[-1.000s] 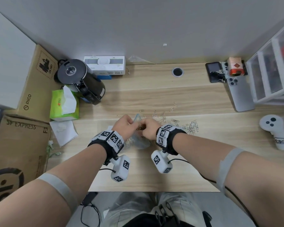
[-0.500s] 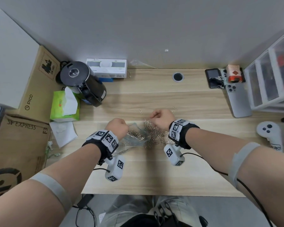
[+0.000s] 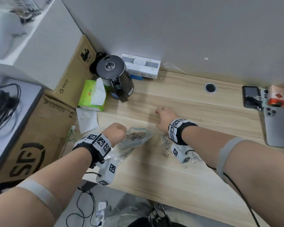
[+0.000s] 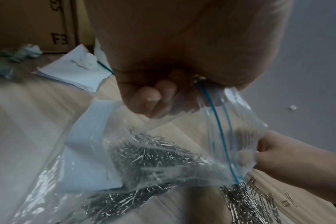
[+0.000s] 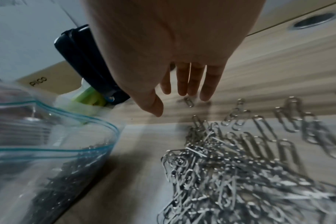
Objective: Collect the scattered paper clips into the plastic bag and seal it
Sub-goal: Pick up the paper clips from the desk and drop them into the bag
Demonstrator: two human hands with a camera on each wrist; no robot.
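The right hand (image 5: pixel 175 63), having left the plastic bag (image 4: pixel 109 151), is now reaching fingers-spread beyond the paper clips (image 5: pixel 230 174); the left hand (image 4: pixel 155 97) is still pinching the bag's mouth, so gathering continues.

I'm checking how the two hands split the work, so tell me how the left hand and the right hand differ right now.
The left hand has its fingers curled round the rim of the plastic bag, while the right hand holds nothing.
The left hand's fingers are folded into the palm; the right hand's fingers are straight and spread, pointing down at the desk.
The left hand is raised at the bag's mouth; the right hand hovers beyond the loose paper clips.
Both wear marker-covered wristbands.
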